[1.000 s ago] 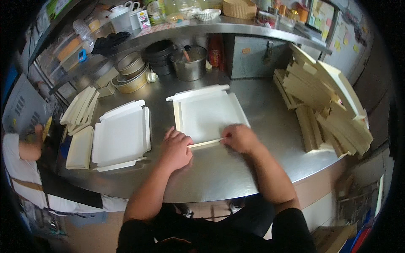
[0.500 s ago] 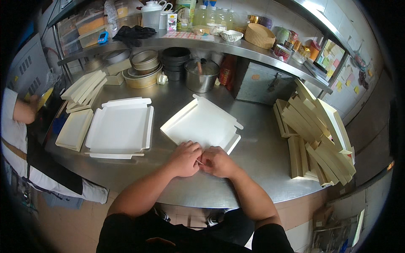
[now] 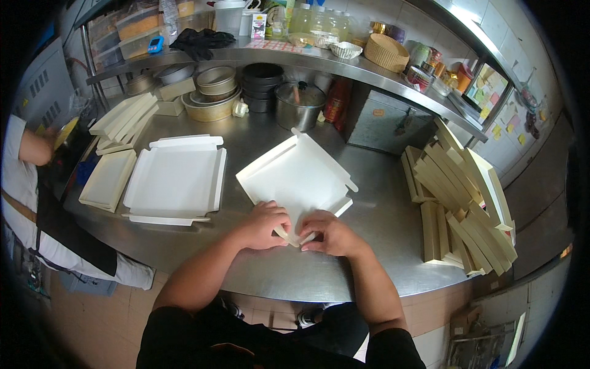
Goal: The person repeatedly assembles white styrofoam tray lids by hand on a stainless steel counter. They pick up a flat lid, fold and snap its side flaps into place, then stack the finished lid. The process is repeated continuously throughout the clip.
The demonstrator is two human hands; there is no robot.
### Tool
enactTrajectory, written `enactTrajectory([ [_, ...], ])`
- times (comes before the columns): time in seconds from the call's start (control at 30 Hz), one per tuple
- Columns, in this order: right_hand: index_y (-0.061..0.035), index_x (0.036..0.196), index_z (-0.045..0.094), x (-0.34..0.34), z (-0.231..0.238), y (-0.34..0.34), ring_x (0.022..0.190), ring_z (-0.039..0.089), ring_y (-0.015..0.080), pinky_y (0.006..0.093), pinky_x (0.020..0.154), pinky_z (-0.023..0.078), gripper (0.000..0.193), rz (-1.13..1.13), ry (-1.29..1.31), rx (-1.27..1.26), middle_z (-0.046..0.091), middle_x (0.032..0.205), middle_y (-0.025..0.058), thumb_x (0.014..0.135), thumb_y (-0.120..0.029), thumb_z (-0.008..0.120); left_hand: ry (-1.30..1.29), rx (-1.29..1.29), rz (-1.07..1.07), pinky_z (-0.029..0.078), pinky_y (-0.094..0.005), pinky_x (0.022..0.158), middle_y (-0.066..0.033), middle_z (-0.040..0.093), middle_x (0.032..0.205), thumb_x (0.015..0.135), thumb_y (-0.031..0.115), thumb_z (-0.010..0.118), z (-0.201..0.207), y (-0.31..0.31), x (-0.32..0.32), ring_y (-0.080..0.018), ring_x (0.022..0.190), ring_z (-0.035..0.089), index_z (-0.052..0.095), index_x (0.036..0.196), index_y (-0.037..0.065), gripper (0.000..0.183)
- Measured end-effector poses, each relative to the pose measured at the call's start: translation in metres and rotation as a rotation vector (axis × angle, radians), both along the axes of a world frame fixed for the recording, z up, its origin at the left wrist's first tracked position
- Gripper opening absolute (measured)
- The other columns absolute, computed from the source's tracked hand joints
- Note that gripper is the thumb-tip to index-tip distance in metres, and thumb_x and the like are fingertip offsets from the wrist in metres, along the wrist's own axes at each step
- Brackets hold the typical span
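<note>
A cream-white cardboard tray [image 3: 301,178], partly folded, lies turned cornerwise on the steel table in front of me. Its left wall stands up, while flaps stick out along the right side. At the near corner my left hand [image 3: 265,226] is closed on the cardboard edge. My right hand [image 3: 329,234] pinches the same corner from the other side, fingers bent over the flap. A small gap shows between the two hands, with the corner's edges in it. To the left lies another partly folded cardboard tray [image 3: 176,178], untouched, its flaps spread.
Finished-looking cardboard trays [image 3: 470,203] are piled at the right, and more stacked trays [image 3: 109,178] stand at the left. Baking tins [image 3: 212,109], a lidded pot [image 3: 299,111] and a metal box [image 3: 390,121] line the back under a shelf [image 3: 344,64]. A co-worker [image 3: 67,203] stands at far left.
My hands have drawn slightly apart at the near corner, so the cardboard edges show between them. The tray has turned a little. The view has shifted slightly.
</note>
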State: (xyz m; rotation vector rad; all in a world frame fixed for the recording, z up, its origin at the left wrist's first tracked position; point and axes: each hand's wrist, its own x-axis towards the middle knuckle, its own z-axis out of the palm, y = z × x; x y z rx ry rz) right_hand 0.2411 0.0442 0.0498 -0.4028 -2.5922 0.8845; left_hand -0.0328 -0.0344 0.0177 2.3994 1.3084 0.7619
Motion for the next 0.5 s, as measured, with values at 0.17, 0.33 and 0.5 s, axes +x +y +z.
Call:
enactTrajectory([
  [0.17,-0.0069,0.104,0.08,-0.004,-0.008,0.007,0.096,0.072,0.0344,0.0457,0.092,0.055,0.034,-0.021,0.055,0.053,0.078,0.101,0.0112,0.08,-0.026,0.095,-0.104,-0.05,0.017,0.046,-0.0464,0.101,-0.0019,0.072,0.099,0.087,0.033,0.088,-0.006,0.01,-0.002,-0.0289,0.105,0.063,0.071,0.091,0.013,0.026],
  [0.33,-0.0083,0.106,0.081,0.003,0.004,0.011,0.102,0.072,0.0339,0.044,0.093,0.056,0.027,-0.029,0.093,0.014,0.078,0.104,0.0106,0.083,-0.017,0.093,-0.119,0.059,0.075,0.047,-0.0447,0.097,-0.0028,0.071,0.094,0.087,0.028,0.087,0.004,0.006,0.001,-0.0283,0.103,0.063,0.07,0.089,0.012,0.023],
  [0.5,-0.0087,0.108,0.082,0.008,0.001,0.017,0.106,0.071,0.0333,0.0438,0.096,0.056,0.028,-0.03,0.11,0.076,0.078,0.107,0.0096,0.082,-0.007,0.091,-0.234,0.152,0.089,0.048,-0.0455,0.095,-0.0034,0.071,0.093,0.085,0.024,0.086,-0.002,0.011,-0.005,-0.0283,0.101,0.064,0.067,0.086,0.012,0.022],
])
